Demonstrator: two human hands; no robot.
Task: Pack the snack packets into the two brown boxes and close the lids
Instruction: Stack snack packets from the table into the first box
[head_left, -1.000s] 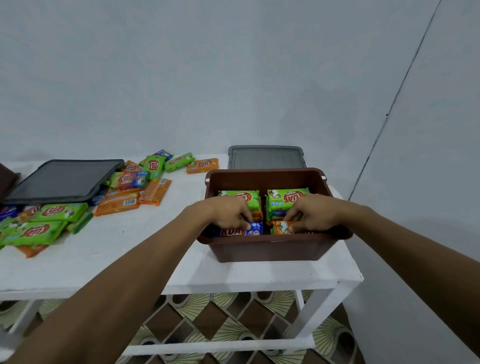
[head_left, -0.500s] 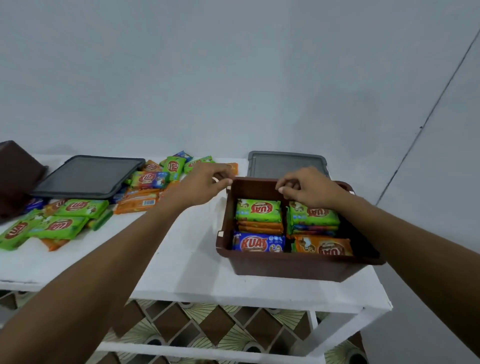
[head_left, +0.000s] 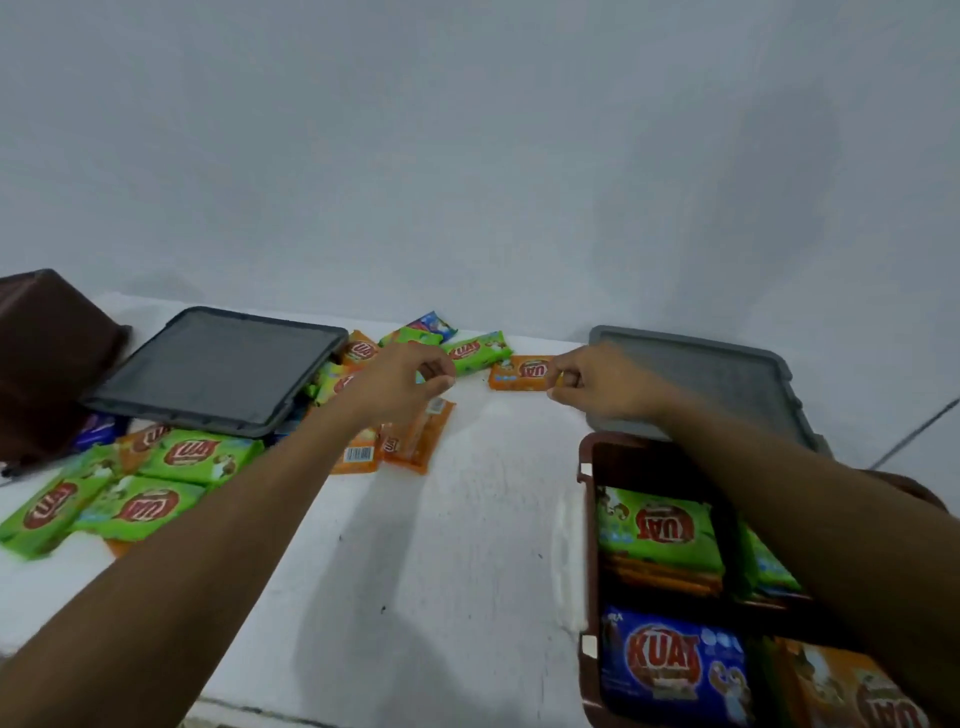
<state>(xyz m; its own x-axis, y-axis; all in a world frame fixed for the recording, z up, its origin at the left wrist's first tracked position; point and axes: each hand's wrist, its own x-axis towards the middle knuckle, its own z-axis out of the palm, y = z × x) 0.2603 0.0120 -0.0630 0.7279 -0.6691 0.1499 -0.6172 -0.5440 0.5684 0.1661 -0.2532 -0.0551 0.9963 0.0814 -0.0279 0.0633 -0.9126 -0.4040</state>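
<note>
A brown box (head_left: 586, 525) at the lower right holds green (head_left: 654, 525), blue (head_left: 670, 662) and orange (head_left: 852, 691) snack packets. My right arm crosses over it. My right hand (head_left: 597, 384) pinches the right edge of a loose orange packet (head_left: 519, 371) lying at the back of the white table (head_left: 467, 545). My left hand (head_left: 400, 382) hovers with curved fingers over the loose packets, just left of a green packet (head_left: 478, 352), and holds nothing I can see. The second brown box (head_left: 47, 358) stands tilted at the far left.
A dark grey lid (head_left: 218, 364) lies at the back left, partly on top of packets. Another grey lid (head_left: 696, 374) lies behind the right box. Green packets (head_left: 156, 483) are heaped at the left and orange ones (head_left: 410, 441) under my left forearm. A wall runs close behind.
Both hands left the right box and reached forward and left to the loose packets at the back. My right hand took hold of the orange packet. The view swung left and down.
</note>
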